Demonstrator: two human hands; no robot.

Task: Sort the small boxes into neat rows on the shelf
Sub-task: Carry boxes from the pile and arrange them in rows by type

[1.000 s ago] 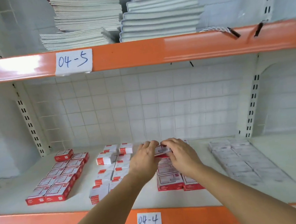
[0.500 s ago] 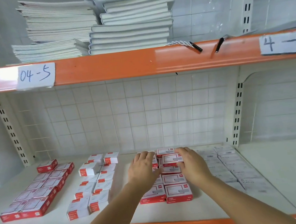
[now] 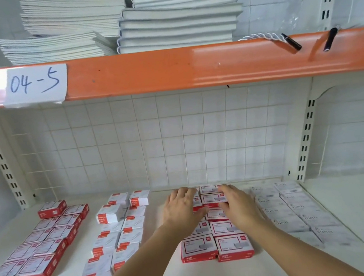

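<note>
Spanning the whole width of the view, the white shelf [image 3: 352, 205] is seen to carry four groups of small boxes, each laid in a double row running from the back wall toward the front edge. Above it, on the orange-edged upper shelf [image 3: 169, 69], stacks of booklets [image 3: 177, 19] are stored. At the far left, red boxes [image 3: 37, 245] are set in fairly tidy pairs; beside them, a white-and-red group [image 3: 119, 232] is less even, with some boxes tilted or raised. At the far right, pale boxes marked STAPLES [image 3: 296, 211] lie flat.

The centre rows [image 3: 217, 244] are the ones being worked on. The left hand [image 3: 182, 209] is laid over the left column, fingers fairly straight and pressing. The right hand [image 3: 237, 204] is curled round the right side of one red-and-white box [image 3: 212, 198] near the back.

These boxes are judged to be light, stiff cardboard, easily slid yet easily knocked askew. Hold is best taken at the two short sides, with neighbours steadied.
</note>
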